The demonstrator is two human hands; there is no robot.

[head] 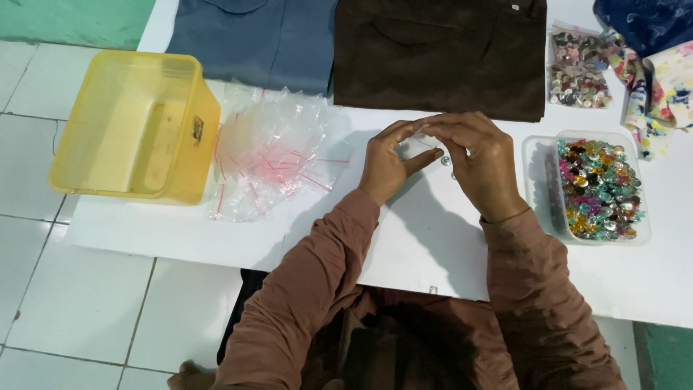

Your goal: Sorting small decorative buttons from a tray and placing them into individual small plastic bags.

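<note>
Clear small bag (421, 146) pinched between both hands, left hand (386, 162), right hand (480, 162)

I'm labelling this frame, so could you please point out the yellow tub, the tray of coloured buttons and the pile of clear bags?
yellow tub (108, 79), head view, rim.
tray of coloured buttons (535, 155), head view, left wall.
pile of clear bags (271, 144), head view, middle.

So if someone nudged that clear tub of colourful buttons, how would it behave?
The clear tub would probably slide rather than tip: it looks low and wide. It likely feels weighty, heaped with buttons. With no lid visible, a sharp shove might spill some.
</note>
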